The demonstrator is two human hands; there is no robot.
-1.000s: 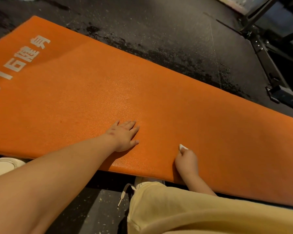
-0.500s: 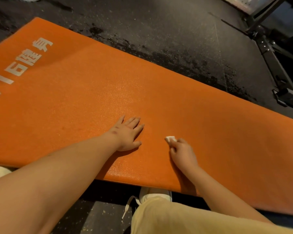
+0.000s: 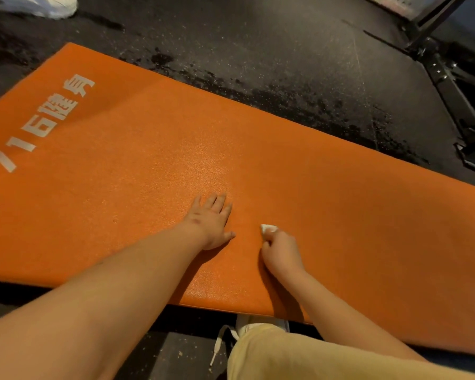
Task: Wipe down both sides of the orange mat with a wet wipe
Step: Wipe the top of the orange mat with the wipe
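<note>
The orange mat (image 3: 327,209) lies flat on the dark floor, with white lettering at its left end. My left hand (image 3: 210,220) rests flat on the mat near its front edge, fingers spread and straight. Just to the right, my right hand (image 3: 281,252) grips a small folded white wet wipe (image 3: 268,229) and holds it against the mat. Only a corner of the wipe shows past my fingers.
A black metal equipment frame (image 3: 455,100) stands on the floor at the far right. Wet dark patches (image 3: 299,100) mark the floor behind the mat. Someone's white shoe (image 3: 39,5) is at the top left. My knee and shoe (image 3: 258,329) are under the mat's front edge.
My right hand has slid the wipe up and to the left, away from the mat's front edge and closer to my left hand. My left hand stays flat in place.
</note>
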